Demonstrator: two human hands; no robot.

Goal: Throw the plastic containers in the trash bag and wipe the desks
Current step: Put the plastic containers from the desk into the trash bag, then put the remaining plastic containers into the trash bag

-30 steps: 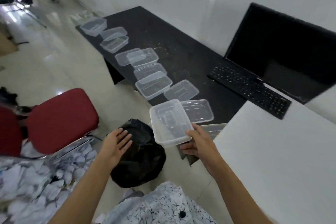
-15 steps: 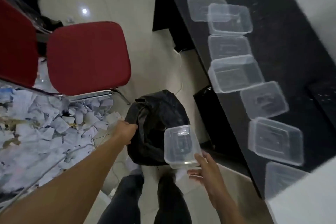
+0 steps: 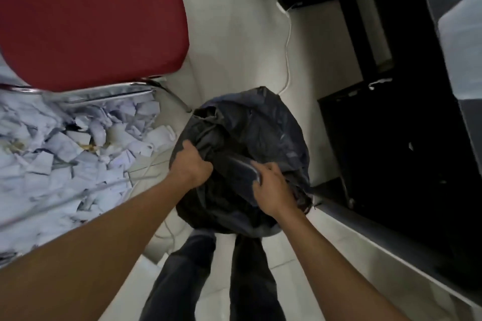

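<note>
A black trash bag [image 3: 263, 128] stands on the floor in front of my legs. My left hand [image 3: 191, 163] grips its rim at the left side. My right hand [image 3: 273, 189] is at the bag's mouth, fingers closed on a clear plastic container [image 3: 245, 172] that is mostly sunk into the dark opening; only a pale edge of it shows. At the right edge, blurred clear containers [image 3: 461, 41] lie on the black desk [image 3: 427, 8].
A red chair seat [image 3: 88, 18] with a chrome frame fills the upper left. A heap of torn white paper [image 3: 65, 159] lies on the floor at left. A white cable [image 3: 288, 41] runs across the tiles behind the bag. A dark unit [image 3: 391, 151] sits under the desk.
My view has tipped down to the bag. My left hand has closed on the bag's rim, and my right hand has lowered the container into the bag's mouth.
</note>
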